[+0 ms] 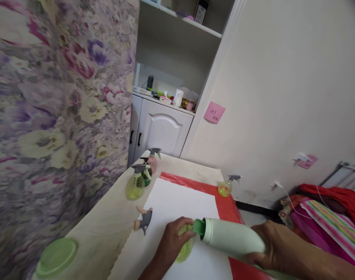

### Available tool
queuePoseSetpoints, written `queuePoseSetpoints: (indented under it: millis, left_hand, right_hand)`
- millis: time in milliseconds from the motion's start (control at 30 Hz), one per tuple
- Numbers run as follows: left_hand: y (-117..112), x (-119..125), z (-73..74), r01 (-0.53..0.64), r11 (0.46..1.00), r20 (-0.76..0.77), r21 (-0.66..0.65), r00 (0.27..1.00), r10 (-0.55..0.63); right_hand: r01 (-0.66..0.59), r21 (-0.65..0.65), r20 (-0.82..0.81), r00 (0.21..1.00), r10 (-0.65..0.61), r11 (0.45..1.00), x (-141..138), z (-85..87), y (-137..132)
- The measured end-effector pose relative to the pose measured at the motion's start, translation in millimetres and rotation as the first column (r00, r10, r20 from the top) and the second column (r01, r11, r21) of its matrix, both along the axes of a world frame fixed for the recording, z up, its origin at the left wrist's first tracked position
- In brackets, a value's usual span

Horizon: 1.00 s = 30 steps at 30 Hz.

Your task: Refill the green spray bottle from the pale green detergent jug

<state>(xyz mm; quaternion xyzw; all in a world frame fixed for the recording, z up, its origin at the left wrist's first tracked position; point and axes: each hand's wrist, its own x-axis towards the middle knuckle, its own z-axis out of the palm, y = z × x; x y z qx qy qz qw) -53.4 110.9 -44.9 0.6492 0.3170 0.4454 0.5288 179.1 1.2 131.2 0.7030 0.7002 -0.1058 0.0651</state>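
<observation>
My left hand (177, 235) is closed round the neck of a yellow-green ribbed spray bottle (185, 252), which has no spray head on it. In my right hand (266, 243) is a pale green jug (232, 236), tipped to the left, its darker green spout (199, 226) at the bottle's mouth. Whether liquid is flowing I cannot make out. A loose grey spray head (145, 221) with a peach collar lies left of my left hand, on the edge of the white sheet (177, 202). At the lower left rests a light green round lid (56, 256).
At the table's far left stand a yellow-green spray bottle (135, 186), a dark green one (147, 177) and a pink one (152, 164). Another small yellow spray bottle (225, 188) stands on the red sheet (192, 183) at the far right. Behind are a white cabinet (162, 126) and a wall.
</observation>
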Motion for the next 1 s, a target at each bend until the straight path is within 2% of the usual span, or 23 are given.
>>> queuePoseSetpoints:
  millis: [833,1000]
  left_hand:
    - [-0.4,-0.2,0.2,0.008,1.0,0.025,-0.017,1.0,-0.007]
    - [-0.5,-1.1,-0.1,0.013,1.0,0.026,-0.018,1.0,-0.013]
  right_hand:
    - [0.052,-0.017,0.0,0.999,-0.052,0.999,-4.0,1.7,1.6]
    - [0.029,-0.024,-0.007,1.0,-0.029,0.999,-5.1,3.0,0.9]
